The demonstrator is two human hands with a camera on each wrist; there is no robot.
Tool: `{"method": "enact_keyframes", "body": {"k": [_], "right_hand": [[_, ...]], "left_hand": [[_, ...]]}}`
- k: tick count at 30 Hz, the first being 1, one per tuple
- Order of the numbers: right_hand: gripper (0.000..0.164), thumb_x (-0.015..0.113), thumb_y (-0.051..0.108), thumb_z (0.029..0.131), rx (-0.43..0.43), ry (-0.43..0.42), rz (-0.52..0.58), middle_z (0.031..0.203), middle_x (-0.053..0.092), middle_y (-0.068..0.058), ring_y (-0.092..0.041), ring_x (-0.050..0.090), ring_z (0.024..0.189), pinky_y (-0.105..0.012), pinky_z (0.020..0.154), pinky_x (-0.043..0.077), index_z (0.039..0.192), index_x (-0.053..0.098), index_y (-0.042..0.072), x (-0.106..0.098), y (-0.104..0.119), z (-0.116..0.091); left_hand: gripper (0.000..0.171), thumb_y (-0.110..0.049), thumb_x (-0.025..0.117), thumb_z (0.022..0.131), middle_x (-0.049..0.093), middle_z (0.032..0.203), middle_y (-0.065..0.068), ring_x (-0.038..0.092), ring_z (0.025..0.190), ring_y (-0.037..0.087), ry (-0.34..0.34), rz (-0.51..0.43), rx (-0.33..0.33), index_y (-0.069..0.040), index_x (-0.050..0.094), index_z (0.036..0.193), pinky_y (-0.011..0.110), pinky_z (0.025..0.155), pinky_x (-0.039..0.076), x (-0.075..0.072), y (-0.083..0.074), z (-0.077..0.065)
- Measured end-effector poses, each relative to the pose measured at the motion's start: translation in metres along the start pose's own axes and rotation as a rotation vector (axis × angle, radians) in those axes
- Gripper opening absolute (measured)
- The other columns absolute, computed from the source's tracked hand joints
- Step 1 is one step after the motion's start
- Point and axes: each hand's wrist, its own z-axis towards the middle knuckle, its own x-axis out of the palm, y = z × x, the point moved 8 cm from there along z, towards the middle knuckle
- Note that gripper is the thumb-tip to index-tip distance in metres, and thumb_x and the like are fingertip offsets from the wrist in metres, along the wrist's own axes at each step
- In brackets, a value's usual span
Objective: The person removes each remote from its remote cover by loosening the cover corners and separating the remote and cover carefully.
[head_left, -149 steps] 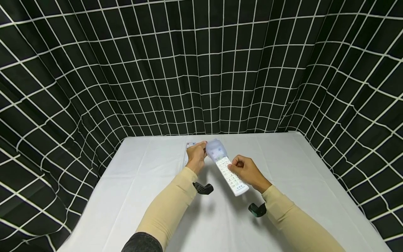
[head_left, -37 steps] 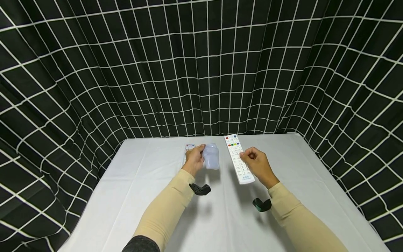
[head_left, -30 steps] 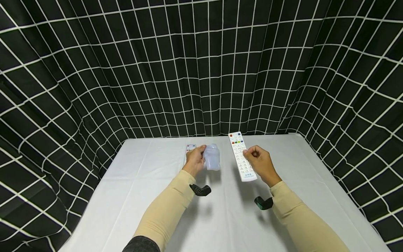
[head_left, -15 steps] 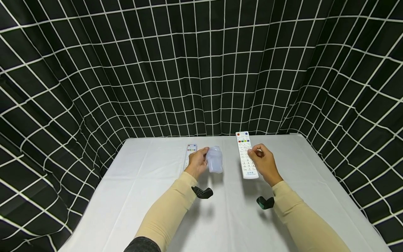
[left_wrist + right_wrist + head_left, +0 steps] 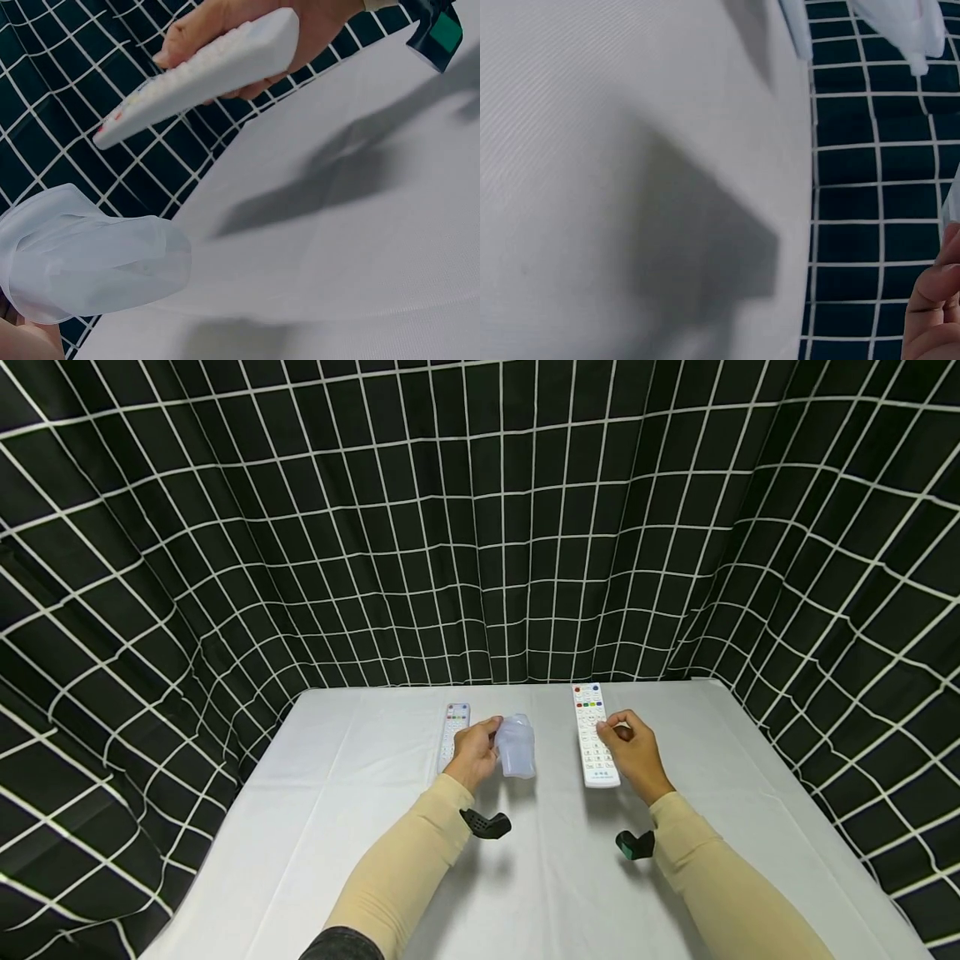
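Observation:
In the head view my right hand point(image 5: 637, 753) pinches a white remote control point(image 5: 597, 745) by its right side, thumb on the button face. In the left wrist view this remote point(image 5: 217, 71) is held above the table, its shadow below. My left hand point(image 5: 476, 753) pinches a translucent, soft remote cover point(image 5: 517, 747), crumpled and bent over on itself. The cover point(image 5: 97, 262) looks hollow and limp in the left wrist view. Remote and cover are apart. A second remote control point(image 5: 454, 724) with a bluish edge lies on the table behind my left hand, partly hidden by it.
A white cloth covers the table point(image 5: 360, 827). Black curtains point(image 5: 480, 527) with a white grid stand behind it and along both sides. A dark wrist-worn camera point(image 5: 486, 824) sits below my left hand, another camera point(image 5: 635, 845) below the right.
Five seconds ago the remote's far end was inside the cover; now it is out. My right hand has carried it rightward and recently lowered it slightly. The left hand keeps the cover, shifting slightly right.

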Motion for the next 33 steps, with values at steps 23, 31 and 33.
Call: {"method": "enact_keyframes", "body": {"k": [23, 31, 33], "right_hand": [[0.029, 0.060, 0.038, 0.095, 0.172, 0.025, -0.201, 0.087, 0.057, -0.011, -0.025, 0.051, 0.078, -0.034, 0.067, 0.041, 0.105, 0.054, 0.011, -0.004, -0.060, 0.006], [0.026, 0.061, 0.034, 0.096, 0.239, 0.049, -0.254, 0.085, 0.057, -0.009, -0.023, 0.052, 0.076, -0.033, 0.064, 0.042, 0.104, 0.056, 0.010, -0.006, -0.075, 0.004], [0.026, 0.060, 0.035, 0.096, 0.247, 0.054, -0.267, 0.086, 0.056, -0.009, -0.024, 0.051, 0.076, -0.033, 0.063, 0.041, 0.104, 0.056, 0.011, -0.006, -0.079, 0.004]], "left_hand": [[0.030, 0.001, 0.055, 0.096, 0.060, 0.106, 0.017, 0.059, 0.093, 0.019, 0.011, 0.027, -0.017, 0.015, 0.055, 0.122, 0.031, 0.084, 0.050, -0.002, 0.003, 0.000], [0.024, 0.004, 0.056, 0.094, 0.060, 0.100, 0.016, 0.059, 0.091, 0.020, -0.004, -0.022, -0.023, 0.016, 0.058, 0.114, 0.030, 0.083, 0.052, -0.005, 0.006, 0.001], [0.024, 0.004, 0.058, 0.093, 0.060, 0.103, 0.018, 0.059, 0.093, 0.021, -0.007, -0.015, -0.021, 0.016, 0.058, 0.115, 0.031, 0.085, 0.051, -0.005, 0.006, 0.001]]}}
